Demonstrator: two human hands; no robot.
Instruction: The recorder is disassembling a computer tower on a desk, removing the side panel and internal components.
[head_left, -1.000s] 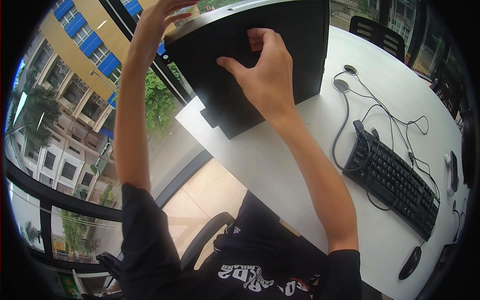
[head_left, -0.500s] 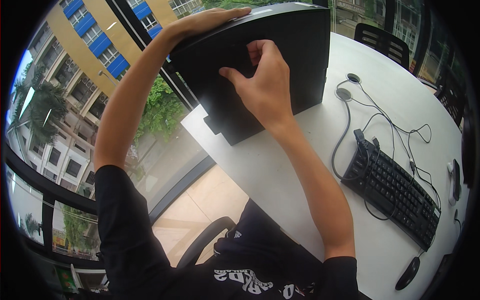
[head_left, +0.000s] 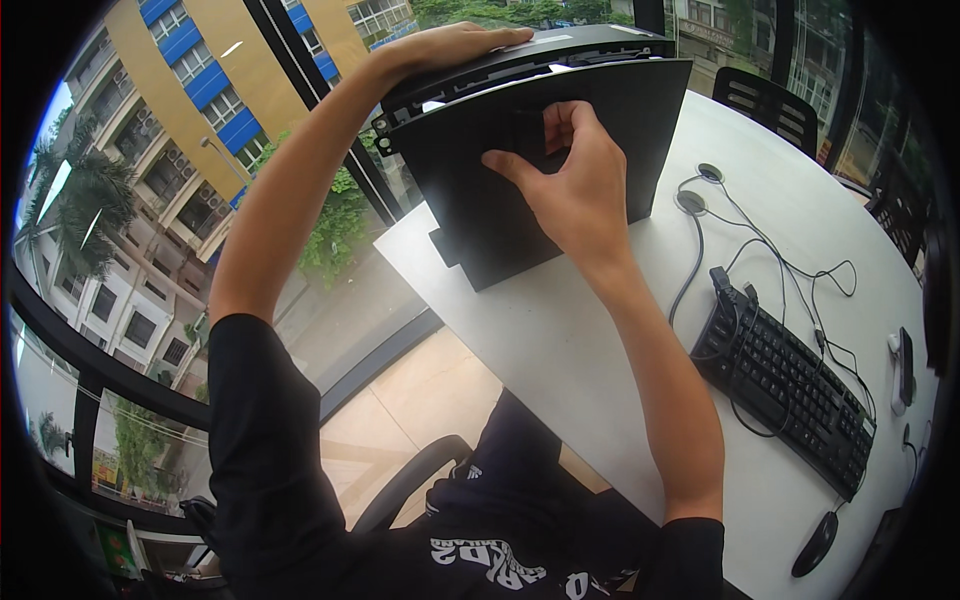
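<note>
A black desktop computer case (head_left: pixel 610 38) stands upright on the white table. Its flat black side panel (head_left: pixel 450 190) leans out at the top, toward me, and a gap with metal edges shows between panel and case. My left hand (head_left: pixel 455 43) lies stretched along the top of the case, fingers extended. With bent fingers hooked into a recess in the panel and the thumb spread against its face, my right hand (head_left: pixel 580 180) grips the side panel. The panel's lower edge still sits close to the case; the case's inside is mostly hidden behind it.
To the right lie a black keyboard (head_left: pixel 790 375) with tangled cables (head_left: pixel 770 235) over it, a black mouse (head_left: pixel 816 545) and a small black-and-white item (head_left: pixel 902 370). The table's left edge (head_left: pixel 440 300) runs near the case, beside a tall window. A mesh chair (head_left: pixel 765 105) stands beyond.
The side panel's top has come away from the case and tilted toward me, opening a gap. My right hand moved with it, slightly right and down; my left hand stays on top.
</note>
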